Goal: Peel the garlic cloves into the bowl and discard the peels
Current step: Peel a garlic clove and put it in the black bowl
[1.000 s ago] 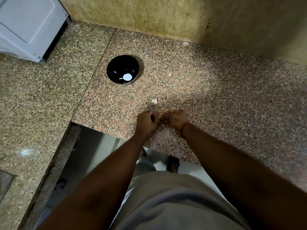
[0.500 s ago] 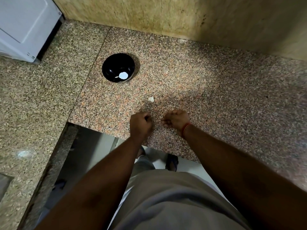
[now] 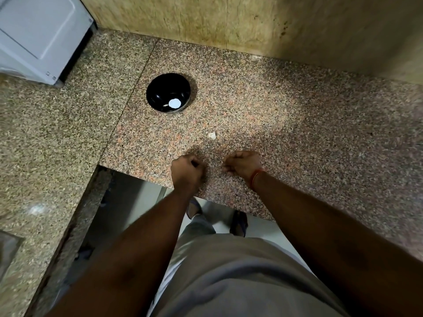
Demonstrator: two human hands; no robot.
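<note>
Down near the front edge of the granite table (image 3: 286, 124): left hand (image 3: 188, 172) curled into a fist, knuckles up, grip tight, contents hidden so cannot tell whether anything sits inside. Just beside it but apart, right hand (image 3: 243, 164) with fingers bent inward toward the palm, grip narrow; cannot tell if a clove or peel is pinched there. Red thread (image 3: 256, 177) around the right wrist. Beyond the hands, lying alone on the stone, one pale garlic clove (image 3: 212, 135). Farther back and to the left, upright black bowl (image 3: 158, 88) with a white round patch and a small pale piece low inside. Far left corner: white appliance (image 3: 39, 35).
</note>
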